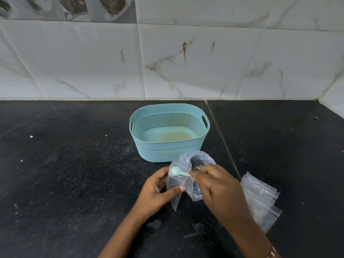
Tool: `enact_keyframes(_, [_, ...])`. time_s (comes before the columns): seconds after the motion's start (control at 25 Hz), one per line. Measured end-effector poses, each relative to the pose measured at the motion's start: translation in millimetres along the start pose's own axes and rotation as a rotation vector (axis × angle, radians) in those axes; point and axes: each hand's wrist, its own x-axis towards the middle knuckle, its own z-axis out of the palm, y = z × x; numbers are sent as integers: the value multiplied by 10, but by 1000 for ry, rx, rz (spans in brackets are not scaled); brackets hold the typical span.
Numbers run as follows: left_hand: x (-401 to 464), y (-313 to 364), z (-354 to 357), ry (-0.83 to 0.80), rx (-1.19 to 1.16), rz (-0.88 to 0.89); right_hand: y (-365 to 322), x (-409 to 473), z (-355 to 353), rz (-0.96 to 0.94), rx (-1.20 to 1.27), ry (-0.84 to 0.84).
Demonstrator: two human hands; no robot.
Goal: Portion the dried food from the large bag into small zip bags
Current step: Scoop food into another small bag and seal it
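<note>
Early in the run, by my read. Left hand (158, 190) pinches a small zip bag (177, 185) by its side, thumb on the front face, fingers curled behind it. Right hand (214, 185) holds a pale green scoop (179, 171) by the handle, fingers closed round it, bowl sitting at the mouth of the small bag. The large bag (200, 161) stands just behind the hands, rolled open, touching the front of the blue basket (168, 146). Contents look dark, but I can't make out the dried food through the plastic, nor whether the scoop is loaded.

Done: nothing I can confirm. Basket holds no filled bags, only a yellowish stain on its floor. Left: a stack of flat zip bags (260, 200) lies near the right forearm, apparently unfilled.

Surface: black speckled stone tabletop (74, 164), dusty, a few white crumbs, a joint line running back right. Behind it, white marble-look wall tiles (204, 62) with two brown drip marks.
</note>
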Motion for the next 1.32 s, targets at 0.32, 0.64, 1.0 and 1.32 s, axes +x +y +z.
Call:
enact_keyframes(0.32, [-19, 69, 8, 50, -22, -68, 87, 23, -67, 253, 353, 150])
enact_keyframes(0.64, [-40, 136, 60, 34, -251, -204, 316, -107, 189, 312, -72, -136])
enact_keyframes(1.0, [-9, 141, 108, 24, -321, -225, 290, -99, 283, 271, -109, -228])
enact_keyframes(1.32, [44, 74, 195, 25, -379, -194, 187, -67, 282, 567, 156, -298])
